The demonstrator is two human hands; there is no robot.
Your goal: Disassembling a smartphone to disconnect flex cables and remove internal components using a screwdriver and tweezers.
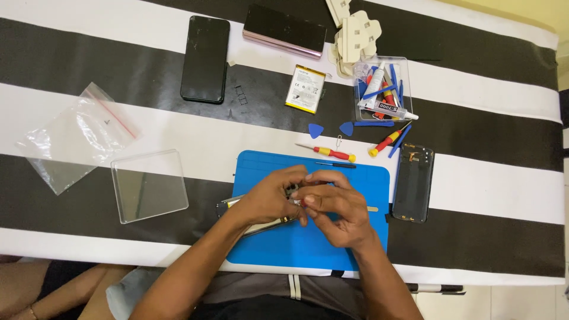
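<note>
So both hands are bunched up together over the blue work mat (pixel 355 178), right in the middle of the table. From where I'm watching, the left hand (pixel 269 198) and right hand (pixel 335 207) meet fingertip to fingertip, pinching some tiny part (pixel 294 194) between them; it's too small and too covered for me to say what it is. Under the left hand lies an opened phone body (pixel 237 207), tilted across the mat's left edge, mostly hidden by the wrist.

Around that: a red-and-yellow screwdriver (pixel 327 152) just above the mat, a second one (pixel 384 142) further right, two blue picks (pixel 316 130) near them. A dark back cover (pixel 413 182) sits just beside the mat's right edge. A phone battery (pixel 305 89) lies further up, between a black phone (pixel 205 58) and a clear tool box (pixel 382 89) full of blue pry tools and a glue tube. Over on the left are a clear plastic lid (pixel 149 185) and a zip bag (pixel 77 136).
</note>
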